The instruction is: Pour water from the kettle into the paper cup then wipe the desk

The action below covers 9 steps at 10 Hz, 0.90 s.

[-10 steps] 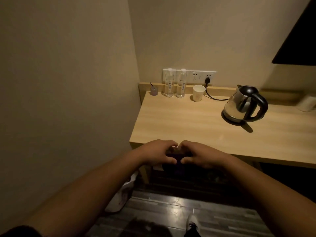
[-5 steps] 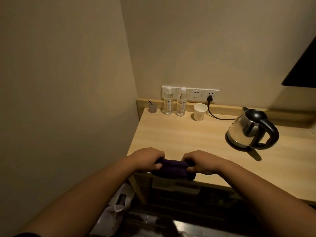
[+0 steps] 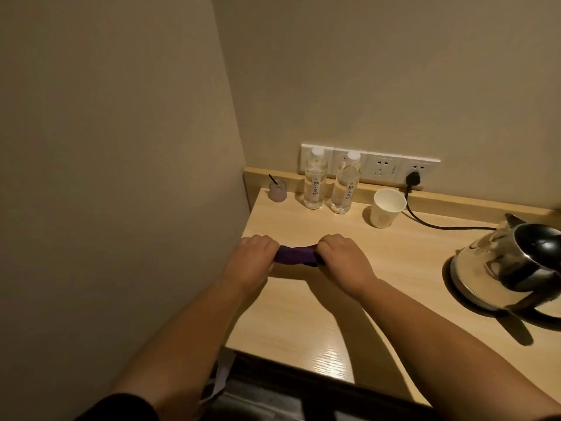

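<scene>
A dark purple cloth [image 3: 295, 255] is stretched between my two fists above the left part of the wooden desk [image 3: 394, 268]. My left hand [image 3: 254, 259] grips its left end and my right hand [image 3: 343, 258] grips its right end. A white paper cup [image 3: 386, 208] stands upright near the back ledge, beyond my right hand. The steel kettle [image 3: 510, 262] with a black handle sits on its base at the right edge of view, its cord running to a wall socket.
Two clear water bottles [image 3: 315, 180] [image 3: 345, 183] stand at the back left under the socket strip [image 3: 373, 167]. A small pale holder with a dark stick [image 3: 277, 189] sits in the corner. A wall closes the left side.
Both hands have moved forward from the desk's front edge to over the desktop, carrying the purple cloth and pulling it out between them. The view has come closer to the desk.
</scene>
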{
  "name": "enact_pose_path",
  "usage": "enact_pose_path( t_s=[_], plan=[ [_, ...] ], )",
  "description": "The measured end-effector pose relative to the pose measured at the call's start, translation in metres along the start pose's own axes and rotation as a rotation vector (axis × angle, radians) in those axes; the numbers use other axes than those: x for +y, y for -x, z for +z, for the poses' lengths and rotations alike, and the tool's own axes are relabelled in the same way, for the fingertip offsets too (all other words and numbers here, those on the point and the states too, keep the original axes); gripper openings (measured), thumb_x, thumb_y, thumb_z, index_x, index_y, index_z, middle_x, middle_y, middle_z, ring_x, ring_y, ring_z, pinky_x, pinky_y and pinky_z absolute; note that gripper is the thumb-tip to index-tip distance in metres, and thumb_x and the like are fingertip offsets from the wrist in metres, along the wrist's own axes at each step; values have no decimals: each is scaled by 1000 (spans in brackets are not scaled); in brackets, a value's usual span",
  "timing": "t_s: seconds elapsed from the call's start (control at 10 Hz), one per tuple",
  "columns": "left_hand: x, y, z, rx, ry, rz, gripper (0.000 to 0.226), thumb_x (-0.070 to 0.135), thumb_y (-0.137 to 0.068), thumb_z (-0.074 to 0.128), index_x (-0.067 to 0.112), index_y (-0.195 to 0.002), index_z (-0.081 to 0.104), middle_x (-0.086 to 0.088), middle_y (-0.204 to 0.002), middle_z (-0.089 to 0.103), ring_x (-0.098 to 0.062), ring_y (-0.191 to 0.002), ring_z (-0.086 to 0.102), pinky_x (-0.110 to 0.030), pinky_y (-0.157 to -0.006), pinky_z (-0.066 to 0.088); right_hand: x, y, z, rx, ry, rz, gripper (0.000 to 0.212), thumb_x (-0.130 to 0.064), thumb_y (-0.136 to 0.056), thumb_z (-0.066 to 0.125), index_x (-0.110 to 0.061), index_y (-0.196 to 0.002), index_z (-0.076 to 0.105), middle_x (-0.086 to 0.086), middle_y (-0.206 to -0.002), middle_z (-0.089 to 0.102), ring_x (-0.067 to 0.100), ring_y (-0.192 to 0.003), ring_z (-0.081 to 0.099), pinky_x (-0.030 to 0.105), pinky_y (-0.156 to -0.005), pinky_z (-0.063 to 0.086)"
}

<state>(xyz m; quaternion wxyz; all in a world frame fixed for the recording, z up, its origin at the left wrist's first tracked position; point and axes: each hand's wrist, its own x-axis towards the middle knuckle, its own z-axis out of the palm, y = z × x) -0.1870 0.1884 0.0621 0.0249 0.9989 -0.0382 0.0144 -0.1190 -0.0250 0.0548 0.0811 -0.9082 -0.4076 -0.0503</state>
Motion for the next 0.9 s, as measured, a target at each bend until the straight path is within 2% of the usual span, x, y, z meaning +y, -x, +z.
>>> enact_pose_path(
  t_s=[0.1, 0.2, 0.3, 0.4, 0.5, 0.6, 0.7, 0.8, 0.9],
  plan=[
    [-4, 1, 33, -83, 8, -5, 22, 11, -83, 69, 16, -103, 62, -3, -100, 65, -20, -89, 60, -34, -80, 49, -3, 14, 25, 15, -42, -57, 14, -23, -79, 58, -13, -89, 58, 7, -82, 61, 24, -72, 54, 33, -60, 40],
    [-5, 31, 63, -128, 9, 180, 36, 8, -65, 81, 17, -96, 67, -2, -98, 67, -18, -87, 62, -34, -77, 53, -20, 46, 54, -54, -127, -60, 9, -24, -85, 56, -16, -86, 58, 3, -84, 60, 21, -74, 53, 33, -66, 42],
    [-6, 58, 82, -187, 8, 256, 48, 11, -58, 87, 19, -103, 70, -5, -118, 68, -20, -107, 64, -35, -91, 51, -31, 74, 67, -96, -154, -21, 17, -29, -86, 59, -14, -91, 63, 4, -102, 64, 20, -88, 57, 34, -78, 48],
    [-7, 65, 85, -229, -6, 251, 56, 11, -55, 89, 21, -106, 69, -6, -127, 64, -20, -117, 60, -35, -100, 42, -39, 90, 64, -162, -102, 23, 33, -43, -85, 56, -16, -101, 66, 5, -124, 61, 21, -111, 56, 35, -96, 45],
    [-7, 68, 77, -237, -5, 246, 49, 19, -69, 80, 21, -116, 66, -4, -135, 58, -19, -125, 53, -36, -106, 28, -45, 98, 60, -217, -54, 51, 42, -46, -89, 50, -16, -113, 66, 4, -133, 58, 21, -126, 49, 36, -109, 29],
    [-8, 71, 72, -242, 6, 265, 44, 27, -93, 50, 19, -137, 48, -5, -154, 35, -19, -143, 28, -39, -116, 12, -49, 99, 59, -252, -42, 79, 44, -46, -90, 46, -16, -118, 64, 4, -136, 56, 21, -130, 46, 37, -110, 19],
    [-8, 73, 62, -282, 59, 235, 48, 33, -98, 37, 20, -144, 38, -3, -159, 23, -18, -146, 16, -39, -119, 4, -51, 97, 50, -234, -53, 112, 46, -47, -90, 44, -19, -122, 62, 2, -137, 56, 21, -130, 45, 41, -112, 24],
    [-4, 73, 48, -262, 140, 183, 41, 33, -97, 39, 22, -136, 46, 0, -150, 39, -17, -138, 34, -43, -117, 22, -48, 87, 32, -202, -100, 128, 42, -42, -88, 48, -20, -122, 60, 2, -122, 64, 20, -110, 59, 38, -96, 46],
    [1, 62, 32, -288, 199, 92, 21, 34, -96, 39, 26, -105, 56, 3, -103, 64, -13, -87, 57, -35, -82, 49, -46, 67, 3, -392, -211, 217, 29, -41, -94, 43, -22, -105, 62, 1, -97, 67, 18, -82, 61, 32, -71, 48]
  ],
)
